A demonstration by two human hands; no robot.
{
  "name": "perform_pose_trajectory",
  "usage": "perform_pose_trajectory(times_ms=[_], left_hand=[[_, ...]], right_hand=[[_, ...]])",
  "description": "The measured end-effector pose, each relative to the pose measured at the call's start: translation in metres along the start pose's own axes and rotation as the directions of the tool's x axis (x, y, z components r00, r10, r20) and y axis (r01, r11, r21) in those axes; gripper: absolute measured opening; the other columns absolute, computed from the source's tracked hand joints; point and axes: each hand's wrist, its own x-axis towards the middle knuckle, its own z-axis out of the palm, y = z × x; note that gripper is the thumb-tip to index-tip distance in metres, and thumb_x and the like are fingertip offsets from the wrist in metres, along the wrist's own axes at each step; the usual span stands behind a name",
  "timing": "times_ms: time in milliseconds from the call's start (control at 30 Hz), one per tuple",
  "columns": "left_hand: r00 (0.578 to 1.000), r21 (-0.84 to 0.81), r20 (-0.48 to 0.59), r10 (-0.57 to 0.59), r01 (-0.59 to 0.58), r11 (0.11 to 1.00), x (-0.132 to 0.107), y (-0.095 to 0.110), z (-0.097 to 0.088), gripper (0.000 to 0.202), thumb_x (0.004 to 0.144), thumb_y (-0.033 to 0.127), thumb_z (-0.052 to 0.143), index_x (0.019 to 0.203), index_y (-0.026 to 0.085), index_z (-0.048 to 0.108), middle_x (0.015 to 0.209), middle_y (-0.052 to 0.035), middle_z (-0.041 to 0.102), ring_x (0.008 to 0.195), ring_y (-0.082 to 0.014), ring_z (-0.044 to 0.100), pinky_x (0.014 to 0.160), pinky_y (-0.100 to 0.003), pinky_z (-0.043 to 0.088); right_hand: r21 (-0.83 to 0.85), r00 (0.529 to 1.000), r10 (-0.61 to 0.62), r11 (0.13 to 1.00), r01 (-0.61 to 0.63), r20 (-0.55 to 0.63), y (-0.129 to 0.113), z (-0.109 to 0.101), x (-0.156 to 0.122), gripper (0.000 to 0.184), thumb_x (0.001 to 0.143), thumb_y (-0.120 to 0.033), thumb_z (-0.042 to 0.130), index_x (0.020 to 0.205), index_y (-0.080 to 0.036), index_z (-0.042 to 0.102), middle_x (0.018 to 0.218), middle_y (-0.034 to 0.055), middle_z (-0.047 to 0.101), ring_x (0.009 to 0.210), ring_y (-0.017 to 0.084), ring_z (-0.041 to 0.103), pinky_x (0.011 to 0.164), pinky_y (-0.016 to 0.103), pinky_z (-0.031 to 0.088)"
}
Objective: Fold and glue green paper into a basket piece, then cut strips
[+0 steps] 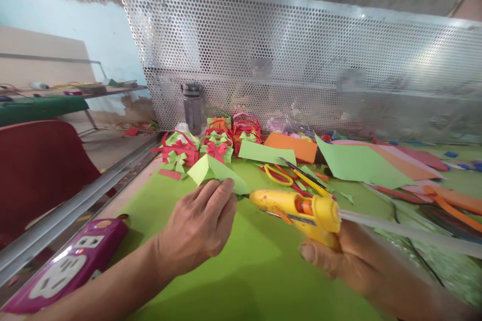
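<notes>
My left hand (198, 225) is closed in a pinch on a folded light green paper piece (214, 170), held above the green table mat (233, 266). My right hand (339, 256) grips a yellow hot glue gun (301, 210) by its handle. The gun's nozzle points left and touches the edge of the green paper near my left fingertips. A clear glue stick (395, 230) juts out of the gun's back to the right.
Finished red and green paper baskets (181, 153) stand at the back left, beside a grey bottle (193, 108). Yellow-handled scissors (280, 175), a cutter (309, 178) and loose green and orange sheets (357, 163) lie behind. A pink power strip (71, 266) sits left. A perforated metal screen (301, 60) closes the back.
</notes>
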Motion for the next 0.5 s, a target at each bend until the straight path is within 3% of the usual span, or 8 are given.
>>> perform_pose_trajectory(times_ms=[167, 333, 500], left_hand=[[1.0, 0.004, -0.013, -0.015, 0.015, 1.0, -0.0001, 0.0007, -0.0014, 0.023, 0.085, 0.005, 0.043, 0.074, 0.008, 0.063, 0.084, -0.0139, 0.065, 0.073, -0.0217, 0.061, 0.056, -0.033, 0.055], [1.0, -0.01, -0.004, -0.029, 0.029, 1.0, 0.0011, 0.0003, -0.0035, 0.025, 0.085, 0.004, 0.041, 0.075, 0.007, 0.063, 0.083, -0.0153, 0.065, 0.073, -0.0231, 0.062, 0.055, -0.034, 0.056], [0.999, -0.026, 0.007, -0.032, 0.032, 0.999, 0.0002, -0.0018, -0.0047, 0.027, 0.087, 0.005, 0.039, 0.075, 0.006, 0.064, 0.083, -0.0165, 0.065, 0.074, -0.0243, 0.063, 0.056, -0.035, 0.056]], right_hand=[[-0.031, 0.998, 0.033, 0.999, -0.031, 0.048, -0.0018, -0.0007, 0.0003, 0.043, 0.081, -0.06, 0.042, 0.083, -0.021, 0.06, 0.064, 0.0036, 0.063, 0.054, 0.017, 0.059, 0.052, 0.029, 0.053], [0.019, 0.999, 0.005, 1.0, -0.006, 0.033, 0.002, 0.0003, -0.0009, 0.038, 0.083, -0.055, 0.043, 0.094, -0.022, 0.059, 0.075, 0.0039, 0.066, 0.066, 0.019, 0.063, 0.058, 0.03, 0.054], [0.001, 1.0, -0.006, 1.0, 0.006, -0.01, 0.0053, -0.0004, -0.0031, 0.033, 0.083, -0.052, 0.046, 0.093, -0.024, 0.06, 0.069, 0.0016, 0.063, 0.059, 0.016, 0.059, 0.052, 0.027, 0.052]])
